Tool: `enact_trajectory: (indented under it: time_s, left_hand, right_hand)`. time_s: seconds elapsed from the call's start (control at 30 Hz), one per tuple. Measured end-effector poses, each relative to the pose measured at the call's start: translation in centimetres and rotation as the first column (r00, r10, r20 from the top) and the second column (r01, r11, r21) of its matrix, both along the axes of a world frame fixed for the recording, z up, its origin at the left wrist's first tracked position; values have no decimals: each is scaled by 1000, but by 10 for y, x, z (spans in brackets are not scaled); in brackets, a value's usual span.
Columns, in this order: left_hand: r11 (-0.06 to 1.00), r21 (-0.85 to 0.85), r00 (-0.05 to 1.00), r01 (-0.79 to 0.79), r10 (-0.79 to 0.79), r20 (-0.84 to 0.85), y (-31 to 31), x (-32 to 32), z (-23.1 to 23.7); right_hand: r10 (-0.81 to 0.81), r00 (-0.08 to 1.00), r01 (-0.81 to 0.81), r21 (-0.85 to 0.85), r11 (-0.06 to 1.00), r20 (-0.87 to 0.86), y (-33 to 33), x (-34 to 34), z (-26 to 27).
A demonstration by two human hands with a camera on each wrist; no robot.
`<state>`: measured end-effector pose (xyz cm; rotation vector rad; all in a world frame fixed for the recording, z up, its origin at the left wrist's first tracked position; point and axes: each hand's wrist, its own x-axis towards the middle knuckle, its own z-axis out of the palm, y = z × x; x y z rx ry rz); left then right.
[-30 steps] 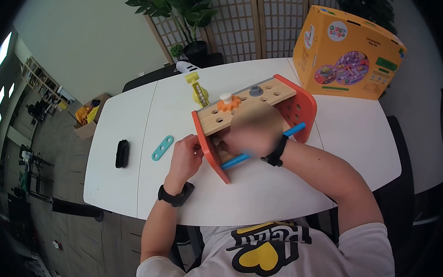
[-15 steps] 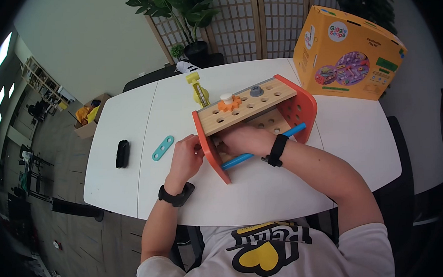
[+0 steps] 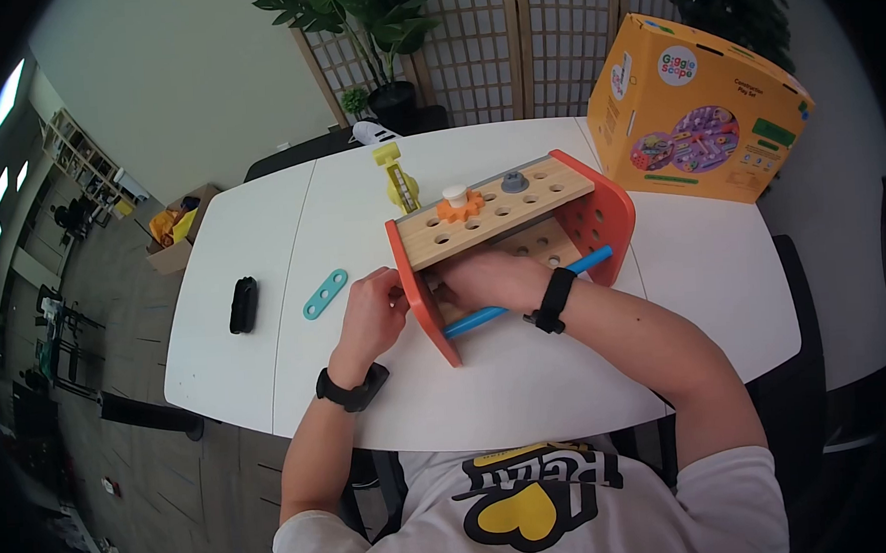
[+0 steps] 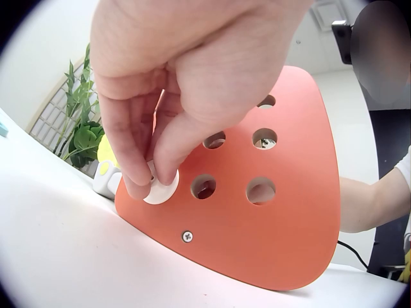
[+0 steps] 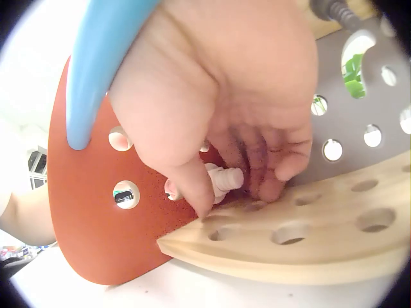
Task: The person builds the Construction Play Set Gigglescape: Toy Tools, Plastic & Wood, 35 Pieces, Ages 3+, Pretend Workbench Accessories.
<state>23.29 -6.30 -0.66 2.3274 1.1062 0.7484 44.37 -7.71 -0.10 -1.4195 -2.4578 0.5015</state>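
Observation:
A toy workbench has red side panels [image 4: 289, 224], a wooden top [image 3: 525, 208] and a blue bar [image 3: 475, 322]. My left hand [image 3: 372, 310] is outside the left panel. Its thumb and fingertips pinch a white round bolt head [image 4: 164, 188] against the red face in the left wrist view. Reaching under the top, my right hand [image 3: 496, 279] is inside the bench by that same panel. There its thumb and curled fingers close around the white threaded bolt [image 5: 226, 181], just above the lower pegged board [image 5: 321, 224]. The index fingertip is partly hidden.
On the top sit an orange gear [image 3: 460, 209] with a white peg and a grey bolt [image 3: 514, 182]. A yellow toy tool [image 3: 398, 182] stands behind. Left lie a teal strip [image 3: 325, 295] and a black case [image 3: 244, 305]. A large orange box [image 3: 695, 108] occupies the back right.

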Motion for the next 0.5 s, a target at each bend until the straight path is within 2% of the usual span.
enact_trajectory:
  time_s: [0.1, 0.2, 0.4, 0.5]
  left_hand:
    - [1000, 10, 1000, 9, -9, 7, 0, -1, -2]
    - [1000, 13, 1000, 4, -4, -1, 1, 0, -2]
    - [1000, 17, 1000, -1, 1, -6, -1, 0, 1]
    - [999, 33, 1000, 4, -3, -18, -1, 0, 1]
  right_hand:
    - [-17, 999, 19, 45, 999, -40, -9, 1, 16]
    - [-19, 999, 22, 88, 996, -39, -6, 1, 9]
    - [38, 999, -36, 51, 998, -36, 6, 0, -8]
    - [-4, 1000, 5, 29, 1000, -29, -4, 1, 13]
